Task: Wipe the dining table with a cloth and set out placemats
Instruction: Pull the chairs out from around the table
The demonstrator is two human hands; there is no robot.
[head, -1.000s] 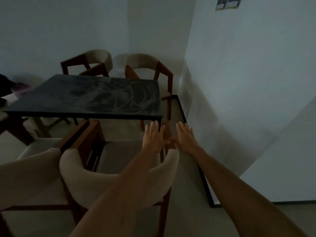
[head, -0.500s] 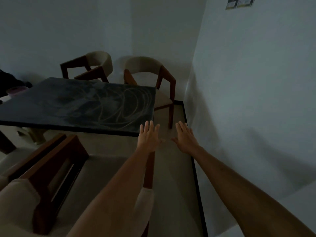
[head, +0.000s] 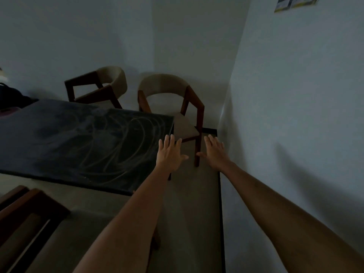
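No text, label or number could be read anywhere. Two printed sheets [head: 295,2] were stuck high on the right-hand wall [head: 295,95], at the top edge of the view, but their print was too small and blurred.

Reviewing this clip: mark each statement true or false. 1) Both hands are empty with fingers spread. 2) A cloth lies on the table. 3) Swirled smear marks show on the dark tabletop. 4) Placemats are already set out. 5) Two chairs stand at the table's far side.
1) True: the left hand and right hand hold nothing, fingers straight.
2) False: no cloth is visible on the dining table.
3) True: pale smear marks loop across its surface.
4) False: no placemats are in sight.
5) True: the left far chair and the right far chair stand there.
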